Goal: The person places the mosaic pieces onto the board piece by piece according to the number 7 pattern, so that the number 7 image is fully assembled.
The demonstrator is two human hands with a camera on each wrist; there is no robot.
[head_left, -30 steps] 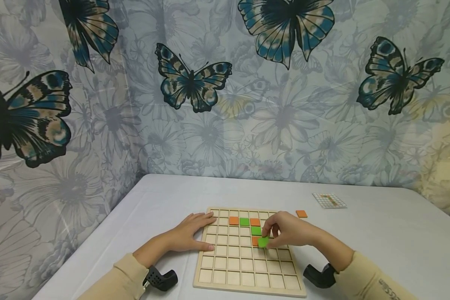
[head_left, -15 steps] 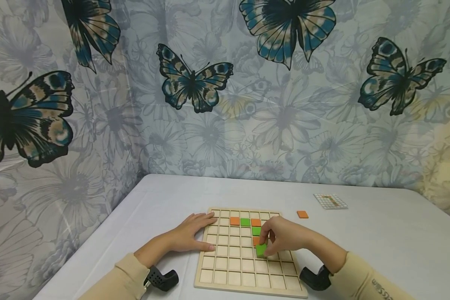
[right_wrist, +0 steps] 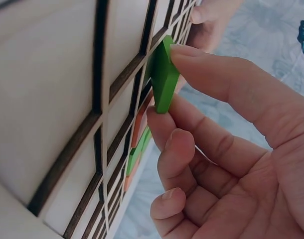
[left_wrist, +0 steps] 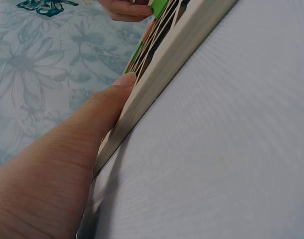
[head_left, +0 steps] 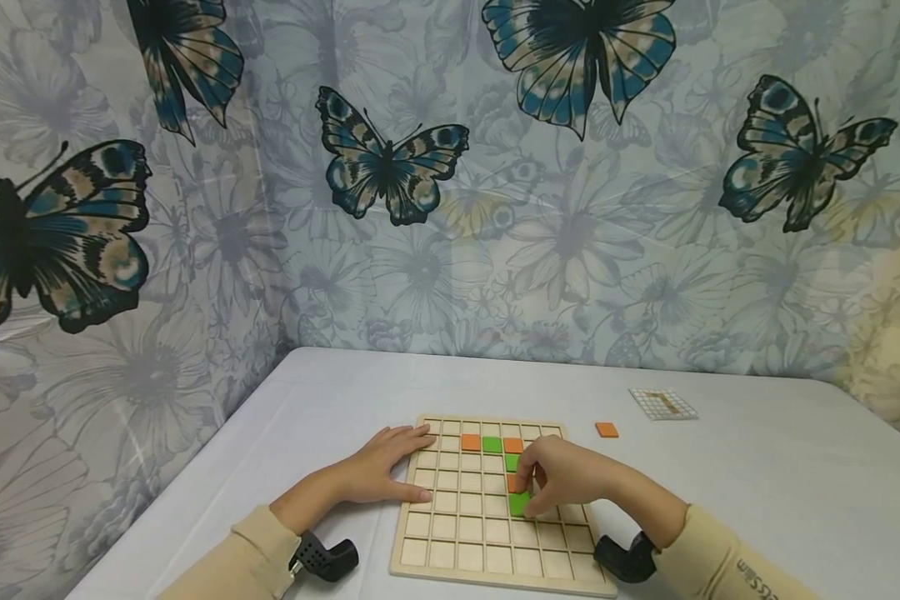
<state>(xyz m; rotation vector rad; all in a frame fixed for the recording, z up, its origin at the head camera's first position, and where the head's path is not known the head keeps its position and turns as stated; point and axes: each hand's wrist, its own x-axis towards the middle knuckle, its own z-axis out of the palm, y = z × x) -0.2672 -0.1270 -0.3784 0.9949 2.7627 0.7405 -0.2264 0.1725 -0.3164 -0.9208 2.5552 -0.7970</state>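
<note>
My right hand [head_left: 566, 473] pinches a green square tile [right_wrist: 166, 79] between thumb and fingers. In the right wrist view the tile stands tilted at a cell of the wooden grid board [head_left: 450, 552]. My left hand [head_left: 375, 468] lies with fingers spread at the board's left edge; its thumb [left_wrist: 104, 107] rests on the rim in the left wrist view. Set in the board are an orange tile [head_left: 471, 442], a green tile [head_left: 492, 444] and another orange tile [head_left: 513, 446] in a row. Below the last come a green tile [head_left: 512, 462] and an orange tile [head_left: 513, 482], partly behind my fingers.
A loose orange tile [head_left: 607, 430] lies on the white-covered table [head_left: 750, 492], right of the board. Farther back is a small card [head_left: 663, 404] printed with a grid pattern. Patterned butterfly cloth [head_left: 570, 250] hangs behind the table.
My right hand has moved the green tile toward me, from beside the lower orange tile to the cell just below it. My left hand has stayed on the board's edge.
</note>
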